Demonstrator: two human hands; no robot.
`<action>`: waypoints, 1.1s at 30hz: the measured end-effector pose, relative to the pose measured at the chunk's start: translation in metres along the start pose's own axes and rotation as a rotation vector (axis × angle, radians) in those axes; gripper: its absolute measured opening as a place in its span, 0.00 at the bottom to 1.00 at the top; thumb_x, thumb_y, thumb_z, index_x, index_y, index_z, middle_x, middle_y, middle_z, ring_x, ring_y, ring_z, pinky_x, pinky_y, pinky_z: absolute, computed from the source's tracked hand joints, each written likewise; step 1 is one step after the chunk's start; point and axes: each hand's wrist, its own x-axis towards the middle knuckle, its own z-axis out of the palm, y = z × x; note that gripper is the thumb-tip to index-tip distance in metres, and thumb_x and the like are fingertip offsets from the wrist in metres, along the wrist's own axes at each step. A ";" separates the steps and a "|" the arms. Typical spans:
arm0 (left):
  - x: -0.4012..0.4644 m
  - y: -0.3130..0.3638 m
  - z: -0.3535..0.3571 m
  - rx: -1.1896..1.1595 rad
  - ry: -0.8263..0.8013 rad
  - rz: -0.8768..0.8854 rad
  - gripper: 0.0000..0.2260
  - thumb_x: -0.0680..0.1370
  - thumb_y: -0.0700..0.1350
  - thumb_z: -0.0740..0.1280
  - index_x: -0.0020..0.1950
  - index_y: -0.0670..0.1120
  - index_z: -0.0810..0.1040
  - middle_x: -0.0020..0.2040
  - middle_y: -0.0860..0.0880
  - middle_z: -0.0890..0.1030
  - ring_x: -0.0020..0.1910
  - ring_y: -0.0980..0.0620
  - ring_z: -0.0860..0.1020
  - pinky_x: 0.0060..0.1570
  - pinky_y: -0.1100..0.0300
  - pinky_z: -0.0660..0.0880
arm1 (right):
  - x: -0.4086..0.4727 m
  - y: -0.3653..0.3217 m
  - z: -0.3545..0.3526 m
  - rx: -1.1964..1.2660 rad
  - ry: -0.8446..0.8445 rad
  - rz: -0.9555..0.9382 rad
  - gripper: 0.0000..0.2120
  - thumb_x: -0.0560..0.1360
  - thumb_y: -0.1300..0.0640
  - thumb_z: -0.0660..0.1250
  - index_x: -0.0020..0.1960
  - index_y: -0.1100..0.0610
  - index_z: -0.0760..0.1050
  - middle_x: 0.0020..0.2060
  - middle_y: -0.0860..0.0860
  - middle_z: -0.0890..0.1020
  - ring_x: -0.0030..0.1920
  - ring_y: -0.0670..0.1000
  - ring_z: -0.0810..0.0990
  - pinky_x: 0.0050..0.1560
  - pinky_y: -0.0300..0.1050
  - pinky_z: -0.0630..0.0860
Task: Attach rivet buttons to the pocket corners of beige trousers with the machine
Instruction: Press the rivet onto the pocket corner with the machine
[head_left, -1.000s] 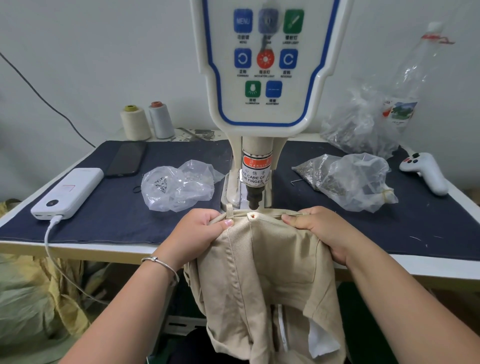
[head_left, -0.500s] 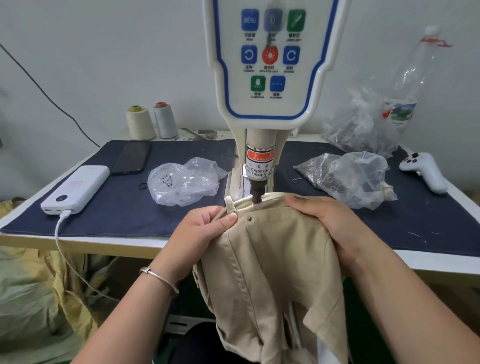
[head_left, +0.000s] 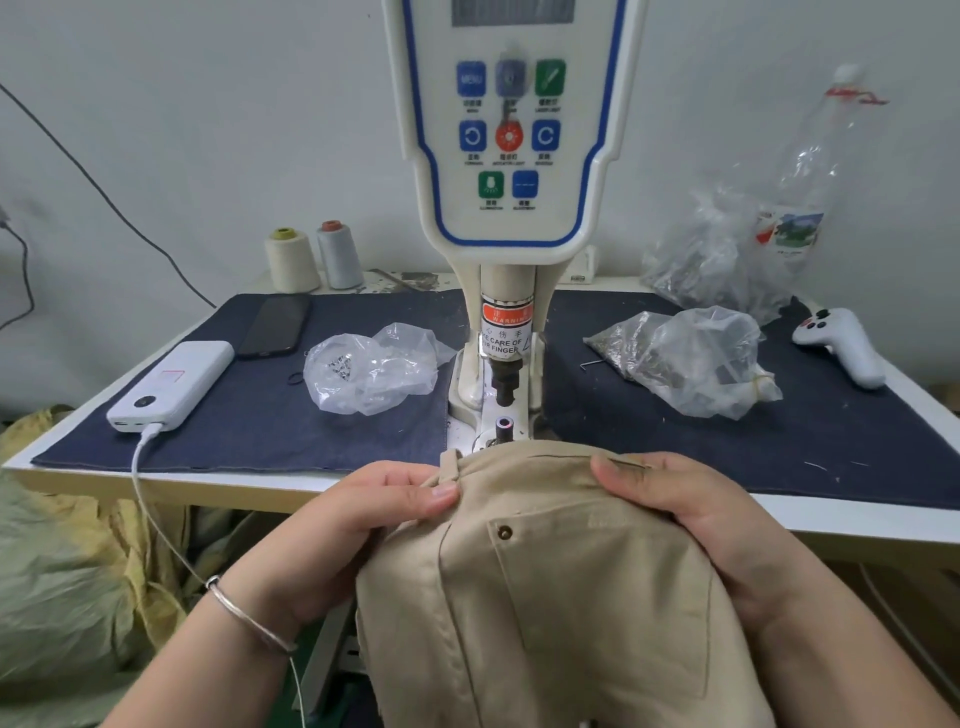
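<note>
Beige trousers (head_left: 561, 613) bunched up at the near edge of the table (head_left: 291, 491), just in front of the rivet machine (head_left: 511, 218), most of the fabric hanging below the table edge. Twill-looking cloth, pocket seam lines visible, one dark metal rivet (head_left: 504, 531) set at the upper left pocket corner. Belt loop (head_left: 450, 470) sticks up at the waistband beside the left thumb. Left hand (head_left: 363, 525) pinches the waistband near that loop, fingers curled around the cloth; silver bracelet (head_left: 249, 616) on the wrist. Right hand (head_left: 696, 525) grips the waistband on the other side, thumb on top, fingers tucked under the fabric. Machine punch (head_left: 505, 384) is raised, lower die (head_left: 503, 425) exposed, trousers not under it. On the dark blue mat (head_left: 249, 415): white power bank (head_left: 171, 382) with cable, phone (head_left: 275, 327), clear plastic bags (head_left: 371, 374), white controller (head_left: 841, 345). Two thread cones (head_left: 314, 257) at the back.
</note>
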 end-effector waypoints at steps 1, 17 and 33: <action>0.000 0.001 0.001 0.006 -0.020 -0.002 0.31 0.67 0.55 0.78 0.48 0.28 0.75 0.45 0.37 0.77 0.43 0.44 0.75 0.40 0.55 0.70 | -0.002 0.000 0.000 0.003 0.003 0.003 0.21 0.66 0.53 0.73 0.52 0.67 0.82 0.42 0.63 0.85 0.39 0.55 0.84 0.40 0.43 0.81; -0.011 0.023 0.037 0.559 -0.014 0.058 0.21 0.64 0.60 0.78 0.52 0.51 0.82 0.46 0.49 0.84 0.45 0.51 0.81 0.47 0.58 0.76 | -0.014 0.012 0.012 -0.186 0.002 -0.020 0.09 0.69 0.56 0.76 0.45 0.61 0.85 0.39 0.58 0.85 0.36 0.51 0.83 0.36 0.38 0.77; -0.007 0.023 0.046 0.319 -0.183 -0.111 0.11 0.75 0.46 0.72 0.51 0.41 0.85 0.45 0.43 0.83 0.43 0.47 0.81 0.48 0.56 0.77 | -0.011 -0.006 -0.011 -0.480 -0.107 -0.224 0.19 0.63 0.72 0.72 0.50 0.58 0.77 0.41 0.58 0.83 0.39 0.51 0.79 0.39 0.39 0.77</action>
